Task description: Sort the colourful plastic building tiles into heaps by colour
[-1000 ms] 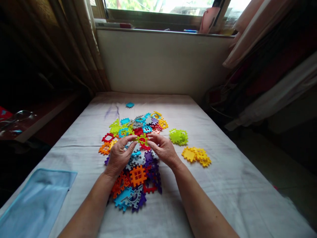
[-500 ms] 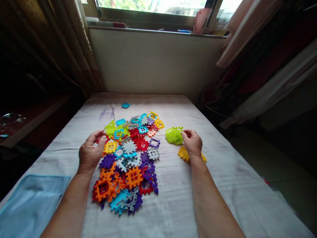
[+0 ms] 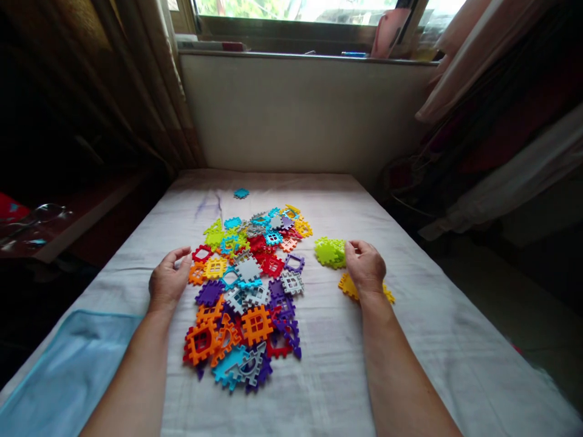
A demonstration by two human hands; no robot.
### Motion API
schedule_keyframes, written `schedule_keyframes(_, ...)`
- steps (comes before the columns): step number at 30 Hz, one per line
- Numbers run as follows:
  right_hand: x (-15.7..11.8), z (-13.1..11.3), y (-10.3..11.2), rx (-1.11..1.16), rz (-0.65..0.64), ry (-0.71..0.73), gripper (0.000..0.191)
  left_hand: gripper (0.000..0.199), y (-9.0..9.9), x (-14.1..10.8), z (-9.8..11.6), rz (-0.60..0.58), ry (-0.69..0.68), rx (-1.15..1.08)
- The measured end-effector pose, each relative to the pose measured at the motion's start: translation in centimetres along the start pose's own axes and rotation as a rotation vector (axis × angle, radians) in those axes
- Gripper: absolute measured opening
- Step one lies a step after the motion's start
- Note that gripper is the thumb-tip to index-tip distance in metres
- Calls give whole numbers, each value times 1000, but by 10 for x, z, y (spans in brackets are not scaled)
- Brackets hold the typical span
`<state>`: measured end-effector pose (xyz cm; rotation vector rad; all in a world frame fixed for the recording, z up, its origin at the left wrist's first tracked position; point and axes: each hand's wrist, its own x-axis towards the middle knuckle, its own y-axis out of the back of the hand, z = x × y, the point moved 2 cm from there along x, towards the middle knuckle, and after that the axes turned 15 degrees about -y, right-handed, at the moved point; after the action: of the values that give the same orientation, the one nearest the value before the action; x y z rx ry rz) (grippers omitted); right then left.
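Several colourful notched plastic tiles (image 3: 248,270) lie heaped on the cloth-covered table. My left hand (image 3: 169,280) is at the heap's left side, thumb and fingers a little apart, with nothing visible in it. Nearest to it are a red frame tile (image 3: 201,254) and an orange window tile (image 3: 197,273). On the right, my right hand (image 3: 365,268) has its fingers curled at the edge of a small pile of lime-green tiles (image 3: 330,252), pinching an edge there; the fingertips are partly hidden. Yellow tiles (image 3: 348,286) lie partly covered beneath that hand.
A single blue tile (image 3: 241,193) lies apart toward the table's far end. Light blue fabric (image 3: 77,358) is spread at the near left. Beyond the table stands a low wall (image 3: 291,115) under a window sill. Curtains hang to the left, fabric to the right.
The view has turned slightly left, so everything sits further right. My left hand has drawn back a little from the heap, uncovering the red frame tile. My right hand stays at the lime-green tiles.
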<state>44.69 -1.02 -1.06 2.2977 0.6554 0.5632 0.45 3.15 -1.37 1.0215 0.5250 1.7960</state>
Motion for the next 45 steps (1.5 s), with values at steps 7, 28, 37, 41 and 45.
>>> schedule_keyframes(7, -17, -26, 0, 228, 47, 288, 29, 49, -28, 37, 10, -188, -172, 81)
schedule_keyframes(28, -78, -57, -30, 275, -390, 430, 22, 74, -55, 37, 74, -616, -211, -498)
schedule_keyframes(37, -84, -51, -41, 243, -448, 424, 21, 45, -17, -41, 113, -607, -579, -394)
schedule_keyframes(41, -85, -53, -38, 254, -415, 419, 22, 41, -4, -54, 91, -324, -602, -334)
schedule_keyframes(45, -95, -61, -33, 231, -431, 461, 21, 40, 8, -44, 41, -71, -287, -192)
